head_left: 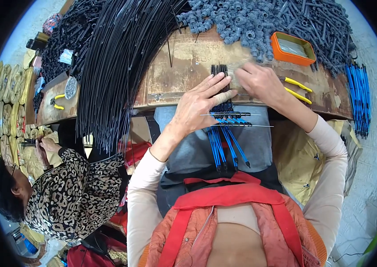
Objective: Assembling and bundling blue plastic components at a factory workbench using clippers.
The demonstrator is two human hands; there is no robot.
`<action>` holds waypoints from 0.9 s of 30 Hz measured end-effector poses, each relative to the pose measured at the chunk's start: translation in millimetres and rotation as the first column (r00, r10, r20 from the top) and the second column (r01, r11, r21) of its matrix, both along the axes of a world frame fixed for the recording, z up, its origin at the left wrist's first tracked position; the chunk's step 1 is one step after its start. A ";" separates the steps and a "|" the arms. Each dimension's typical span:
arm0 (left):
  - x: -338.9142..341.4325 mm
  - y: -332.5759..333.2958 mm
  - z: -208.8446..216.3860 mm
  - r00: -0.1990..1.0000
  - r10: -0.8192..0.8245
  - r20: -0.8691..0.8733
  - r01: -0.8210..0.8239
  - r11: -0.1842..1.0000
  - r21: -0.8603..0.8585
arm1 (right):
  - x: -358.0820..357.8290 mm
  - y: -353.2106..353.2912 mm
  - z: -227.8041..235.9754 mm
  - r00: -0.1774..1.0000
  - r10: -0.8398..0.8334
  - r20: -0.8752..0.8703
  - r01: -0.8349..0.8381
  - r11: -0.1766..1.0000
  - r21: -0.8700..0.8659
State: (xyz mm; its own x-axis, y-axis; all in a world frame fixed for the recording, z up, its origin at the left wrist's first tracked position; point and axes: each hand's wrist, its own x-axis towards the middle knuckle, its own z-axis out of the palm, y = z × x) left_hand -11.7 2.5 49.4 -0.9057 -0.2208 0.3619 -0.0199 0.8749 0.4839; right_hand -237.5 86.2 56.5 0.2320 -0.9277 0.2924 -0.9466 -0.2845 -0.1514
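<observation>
A row of black-and-blue rods (pixel 217 149) lies across the table edge and my lap, with black upper ends on the table and blue lower parts hanging toward me. Two thin metal wires (pixel 259 126) run crosswise through their black joints. My left hand (pixel 199 101) rests over the black section, fingers stretched and spread, one wrapped in tan tape. Just right of the rods' upper ends, my right hand (pixel 256 82) is closed in a pinch. What its fingertips hold is too small and blurred to make out.
Yellow-handled pliers (pixel 299 83) lie right of my hand, below an orange box (pixel 293 49) of thin pieces. Grey plastic fittings (pixel 242 22) heap at the back. Long black rods (pixel 117 66) spread at left. Blue rods (pixel 360 100) hang at right. A co-worker (pixel 70 191) sits at left.
</observation>
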 end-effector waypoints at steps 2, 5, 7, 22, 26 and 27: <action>-0.1 -0.5 -0.9 1.000 0.004 -0.013 -0.004 1.000 -0.004 | -1.6 -0.7 -2.3 1.000 -0.008 0.019 0.008 0.999 -0.037; 0.2 -1.7 -2.5 1.000 -0.003 0.028 0.005 0.999 -0.054 | -3.1 -1.5 -3.5 0.999 -0.014 0.037 0.017 0.997 -0.078; 0.3 -1.6 -3.9 1.000 -0.004 0.026 0.005 0.998 -0.055 | -3.0 -1.6 -3.8 0.999 -0.014 0.038 0.017 0.997 -0.080; 0.0 -0.4 -2.3 1.000 0.013 0.011 -0.012 0.998 -0.067 | -12.2 -14.4 -4.0 0.989 0.127 -0.070 -0.132 0.989 -0.064; 0.2 -0.1 -4.2 1.000 0.021 0.008 -0.020 0.998 -0.066 | -12.0 -12.7 -5.0 0.996 0.084 -0.039 -0.084 0.996 -0.008; 0.2 -0.1 -3.7 1.000 0.018 0.005 -0.018 0.998 -0.057 | -11.0 -11.2 -4.2 0.998 0.060 -0.034 -0.059 0.998 0.024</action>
State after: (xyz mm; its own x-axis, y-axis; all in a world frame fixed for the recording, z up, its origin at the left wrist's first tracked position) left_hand -11.5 2.4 45.7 -0.9037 -0.2159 0.3697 -0.0382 0.9007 0.4327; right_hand -248.5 75.0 52.3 0.2966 -0.9184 0.2620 -0.9330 -0.3372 -0.1255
